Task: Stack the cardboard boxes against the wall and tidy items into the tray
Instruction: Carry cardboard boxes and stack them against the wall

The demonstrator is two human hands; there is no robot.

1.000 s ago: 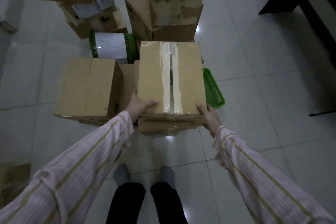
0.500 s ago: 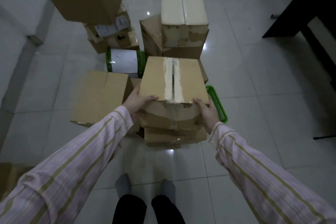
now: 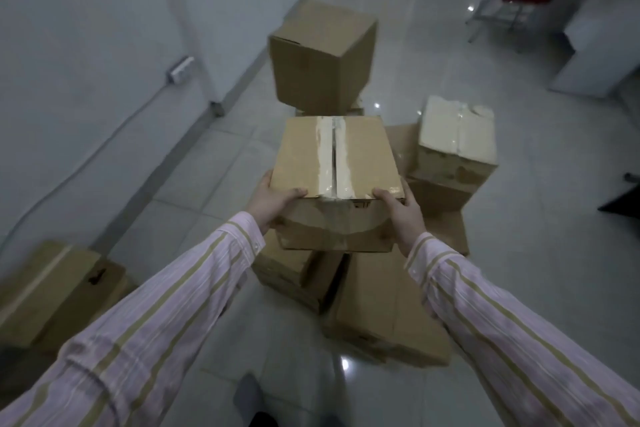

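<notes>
The brown cardboard box with pale tape along its top [image 3: 334, 163] has come up off the box it sat on a moment ago and is now in the air. The left hand [image 3: 273, 203] and right hand [image 3: 403, 215] each grip a near corner, thumbs on top. Below lie more brown boxes [image 3: 388, 315], and farther off a big plain brown box [image 3: 322, 55] seems stacked near the grey wall [image 3: 86, 45].

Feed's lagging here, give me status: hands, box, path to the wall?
Left hand and right hand grip taped box, lifted clear. Tall box stands ahead by wall. Floor boxes underfoot.
</notes>
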